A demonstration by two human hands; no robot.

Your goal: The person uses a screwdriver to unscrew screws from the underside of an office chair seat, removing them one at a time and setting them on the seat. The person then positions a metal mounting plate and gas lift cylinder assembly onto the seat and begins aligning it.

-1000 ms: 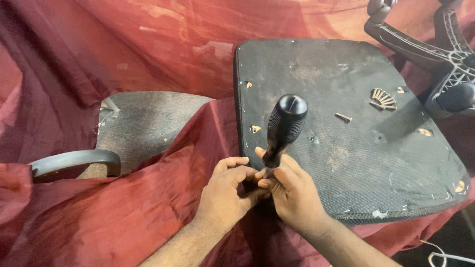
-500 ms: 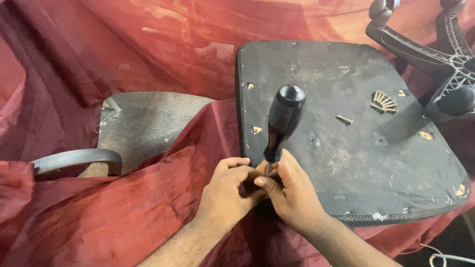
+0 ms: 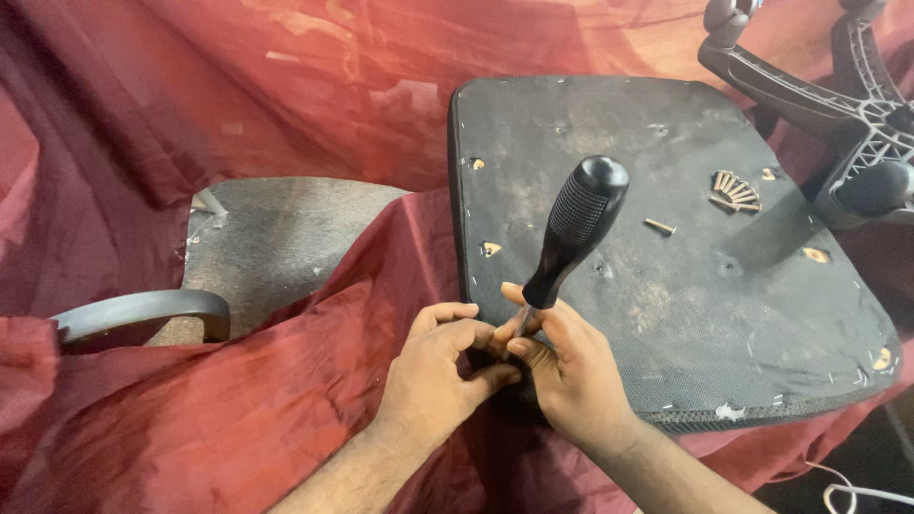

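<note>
While both hands pinch low on the screwdriver (image 3: pixel 571 238), the left hand (image 3: pixel 443 371) and right hand (image 3: pixel 571 376) pressed together at the seat board's (image 3: pixel 666 286) near edge at 6 o'clock, the tip is hidden and might slip toward the fingers. Loose screws (image 3: pixel 735 188) at 2 o'clock could roll; open room lies at 12, while the red cloth (image 3: pixel 190 419) crowds 9.

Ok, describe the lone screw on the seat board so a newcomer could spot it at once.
Find the dark upturned seat base lying on the red cloth. Right of the black screwdriver handle lies the single screw. Unlike the fanned pile of screws farther up and right, it lies alone.
</note>
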